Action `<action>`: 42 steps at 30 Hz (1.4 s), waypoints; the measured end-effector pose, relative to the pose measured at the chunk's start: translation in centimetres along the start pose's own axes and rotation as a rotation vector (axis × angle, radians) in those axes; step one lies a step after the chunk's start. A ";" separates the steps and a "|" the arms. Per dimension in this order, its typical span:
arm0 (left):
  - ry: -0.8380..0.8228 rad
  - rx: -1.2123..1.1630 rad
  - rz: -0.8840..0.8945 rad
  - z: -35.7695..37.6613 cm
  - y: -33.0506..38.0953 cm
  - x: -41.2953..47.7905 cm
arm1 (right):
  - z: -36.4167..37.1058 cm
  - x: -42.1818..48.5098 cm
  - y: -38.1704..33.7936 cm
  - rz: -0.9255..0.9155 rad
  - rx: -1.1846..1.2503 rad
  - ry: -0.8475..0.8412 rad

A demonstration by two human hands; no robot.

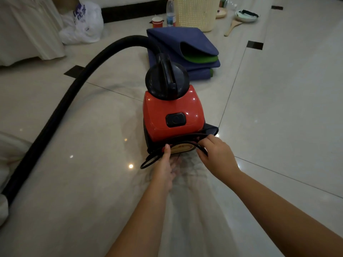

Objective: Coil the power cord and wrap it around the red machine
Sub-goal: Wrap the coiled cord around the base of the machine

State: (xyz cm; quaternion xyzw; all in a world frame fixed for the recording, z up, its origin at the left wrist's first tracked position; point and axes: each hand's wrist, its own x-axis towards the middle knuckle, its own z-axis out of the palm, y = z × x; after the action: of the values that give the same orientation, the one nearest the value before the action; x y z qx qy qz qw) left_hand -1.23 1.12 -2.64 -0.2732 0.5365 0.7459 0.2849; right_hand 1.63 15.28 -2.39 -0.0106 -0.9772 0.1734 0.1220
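The red machine [170, 112] stands on the tiled floor, with a black handle and dome on top and a black switch on its near face. A thin black power cord [146, 162] loops around its near base. My left hand [164, 167] pinches the cord at the base's lower left, thumb up against the machine. My right hand [215, 154] grips the cord at the base's right corner. A loose loop of cord lies on the floor left of my left hand.
A thick black ribbed hose [61, 106] arcs from the machine's top to the lower left. Folded blue and green mats [185, 47] lie behind the machine. Farther back stand a wicker basket [194, 12], a bottle [170, 12], a red cup [157, 22] and a plastic bag [83, 23].
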 end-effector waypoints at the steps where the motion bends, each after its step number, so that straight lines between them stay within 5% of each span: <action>1: 0.008 0.010 0.004 0.1 0.0 0.0 | -0.2 0.0 0.0 0.040 0.027 -0.016; 6: 0.093 0.004 0.096 0.0 -0.2 0.6 | -1.4 0.4 -0.3 0.310 0.320 -0.067; 10: 0.295 0.088 0.205 -1.4 -1.0 0.9 | -1.7 0.6 0.1 0.261 0.381 -0.333; 15: 0.194 0.103 0.259 -2.5 -0.6 1.2 | -0.4 1.3 0.2 0.273 0.228 -0.495; 18: 0.187 0.133 0.302 -2.5 -0.7 1.3 | 0.6 1.7 -0.2 0.330 0.115 -0.404; 28: 0.190 -0.132 0.242 -1.3 -0.7 1.4 | 2.1 0.4 -0.3 0.491 0.460 -0.176; 42: 0.261 -0.166 0.216 -0.5 0.0 2.4 | 1.9 0.9 -0.7 0.621 0.664 -0.049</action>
State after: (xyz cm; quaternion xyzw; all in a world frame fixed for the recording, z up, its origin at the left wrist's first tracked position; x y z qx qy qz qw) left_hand -2.86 0.98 -4.47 -0.3309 0.5319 0.7720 0.1076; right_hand 0.27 14.09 -3.67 -0.2593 -0.8218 0.5060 0.0379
